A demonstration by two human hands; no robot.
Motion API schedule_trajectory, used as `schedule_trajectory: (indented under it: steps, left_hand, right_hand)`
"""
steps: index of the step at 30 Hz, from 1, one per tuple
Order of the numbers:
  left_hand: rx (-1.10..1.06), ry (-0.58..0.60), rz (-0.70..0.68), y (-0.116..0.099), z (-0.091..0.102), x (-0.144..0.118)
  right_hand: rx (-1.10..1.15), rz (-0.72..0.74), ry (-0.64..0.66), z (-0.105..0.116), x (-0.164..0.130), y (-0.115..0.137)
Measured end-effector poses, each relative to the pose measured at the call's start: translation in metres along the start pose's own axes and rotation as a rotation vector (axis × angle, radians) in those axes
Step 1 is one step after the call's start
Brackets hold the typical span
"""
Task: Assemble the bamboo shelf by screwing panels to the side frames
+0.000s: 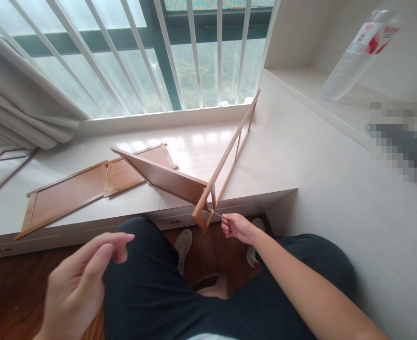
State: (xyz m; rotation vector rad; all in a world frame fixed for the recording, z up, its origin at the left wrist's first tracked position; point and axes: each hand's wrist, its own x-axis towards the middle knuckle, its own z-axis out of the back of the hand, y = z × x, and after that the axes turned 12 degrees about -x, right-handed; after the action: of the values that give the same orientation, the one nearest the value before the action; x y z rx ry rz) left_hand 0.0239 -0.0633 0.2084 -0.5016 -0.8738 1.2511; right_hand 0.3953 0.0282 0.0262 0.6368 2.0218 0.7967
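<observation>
My right hand (237, 226) pinches a thin metal rod (218, 215). Its far end meets the lower corner of a wooden frame (226, 163) that stands tilted on the white ledge and juts past its front edge. A brown wooden panel (166, 177) slants up and left from that corner. My left hand (84, 274) hovers in the left foreground, apart from the wood, its fingers curled in with thumb against index; whether anything small is between them is hidden.
Two flat framed panels (70, 193) lie on the white ledge (272, 165) at left, below a curtain (20, 89). Another wooden frame (6, 165) sits at far left. A plastic bottle (360, 56) stands on the right shelf beside a blurred dark object (407, 146). White bars (197, 56) cross the window.
</observation>
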Motion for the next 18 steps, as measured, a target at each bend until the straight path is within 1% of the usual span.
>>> schedule_trajectory:
  steps: [2, 3, 4, 6, 8, 10, 12, 18]
  left_hand:
    - [0.054, 0.020, 0.052, 0.028, -0.013, 0.001]
    - [0.125, 0.052, 0.017, 0.045, -0.018, -0.003]
    - [0.205, 0.087, -0.025, 0.062, -0.024, -0.011]
    - [0.351, 0.122, -0.065, 0.091, -0.033, -0.033]
    - [0.490, 0.178, -0.095, 0.108, -0.041, -0.054]
    - [0.542, 0.191, -0.136, 0.114, -0.046, -0.069]
    - [0.547, 0.169, -0.166, 0.112, -0.048, -0.074]
    - [0.521, 0.131, -0.189, 0.109, -0.050, -0.064]
  right_hand:
    - [0.003, 0.005, -0.005, 0.000, 0.000, -0.001]
    - [0.004, 0.005, -0.003, 0.000, 0.000, -0.001]
    - [0.004, 0.004, 0.000, 0.000, 0.000, -0.001]
    - [0.001, 0.003, 0.005, -0.001, -0.001, 0.000]
    - [-0.002, 0.005, 0.006, -0.001, -0.002, 0.001]
    - [-0.005, 0.007, 0.001, -0.002, -0.003, 0.002]
    - [-0.016, 0.008, -0.007, -0.003, -0.003, 0.002]
    - [-0.083, 0.039, -0.028, -0.006, 0.001, 0.003]
